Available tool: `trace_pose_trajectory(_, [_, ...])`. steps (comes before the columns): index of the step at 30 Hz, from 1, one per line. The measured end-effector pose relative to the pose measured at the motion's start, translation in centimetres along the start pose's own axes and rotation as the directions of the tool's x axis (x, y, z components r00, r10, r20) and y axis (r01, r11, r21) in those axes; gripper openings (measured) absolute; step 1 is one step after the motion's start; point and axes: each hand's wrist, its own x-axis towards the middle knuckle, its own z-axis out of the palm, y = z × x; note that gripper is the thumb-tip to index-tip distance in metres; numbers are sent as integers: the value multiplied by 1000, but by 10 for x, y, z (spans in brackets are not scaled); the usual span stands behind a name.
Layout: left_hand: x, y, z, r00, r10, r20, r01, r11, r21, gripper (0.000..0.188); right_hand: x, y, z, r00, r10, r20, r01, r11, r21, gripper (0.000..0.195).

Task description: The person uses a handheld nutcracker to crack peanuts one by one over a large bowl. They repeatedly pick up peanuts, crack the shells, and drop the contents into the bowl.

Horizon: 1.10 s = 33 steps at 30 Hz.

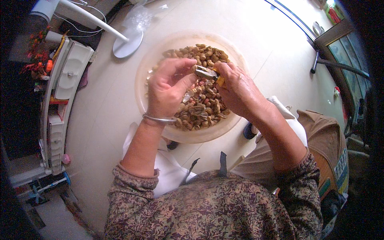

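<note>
My right hand [235,85] grips a pair of pliers [207,73] by what shows as yellow handles; the metal jaws point left. Between thumb and fingers, my left hand [171,87] pinches a peanut [194,69] right at the tips of the jaws. Whether the jaws press on its shell is too small to tell. Below both hands sits a wide, pale plastic basin [192,139]. Whole unshelled peanuts [207,54] are heaped on its far side. On the near side lie broken shells [196,112] mixed with some reddish kernels [201,82]. My left hand covers part of the basin's left side.
A white stand with a round base [128,45] rises at the upper left, beside a clear plastic bag [139,19]. White drawers [73,70] line the left. A dark-framed glass piece of furniture [345,49] stands at the right. Pale tiles [102,120] make up the floor.
</note>
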Motion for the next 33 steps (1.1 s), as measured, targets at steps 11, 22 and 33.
trace_pose_trajectory(11, [0,2,-6,990,-125,67,126,992,-13,29,2,-3,5,998,64,25,-64,998,0,13])
trace_pose_trajectory(22, [-1,5,-12,980,-177,91,189,970,-155,32,-1,-1,-3,993,-85,79,71,984,161,25])
trace_pose_trajectory(33, [0,2,-16,975,-218,52,223,924,-310,30,-2,-5,5,992,51,117,-63,993,98,24])
